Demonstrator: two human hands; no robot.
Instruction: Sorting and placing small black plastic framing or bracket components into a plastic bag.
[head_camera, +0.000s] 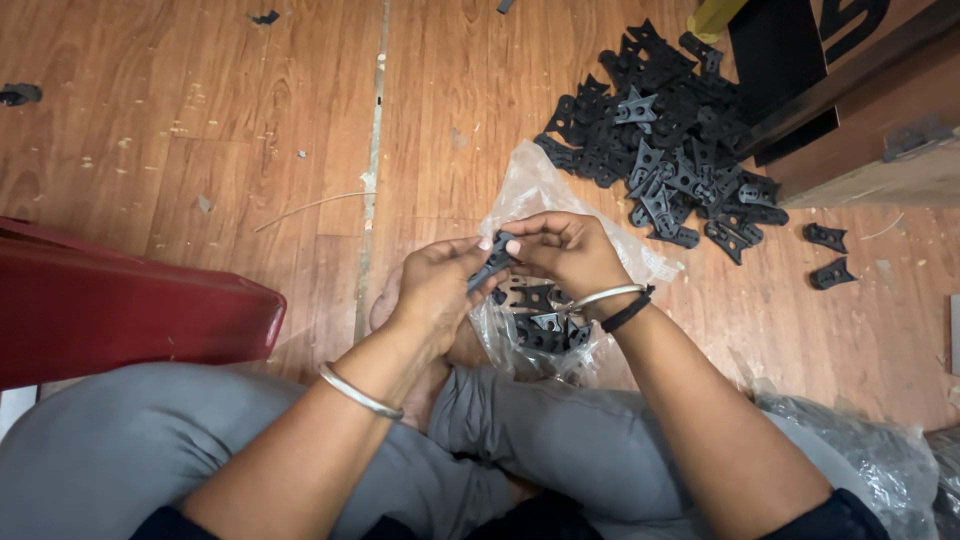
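Pinching one small black plastic bracket (492, 262) mid-frame, left hand (435, 290) and right hand (565, 250) grip closed; fingertip hold could slip, dropping it into the clear plastic bag (535, 190).

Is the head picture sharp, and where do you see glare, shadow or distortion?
Head view: mostly sharp at the centre, on both hands and the small black part they hold; glare on the clear plastic bag and on the wooden floor at the top; soft shadow under the red cushion; wide-lens bending towards the edges.
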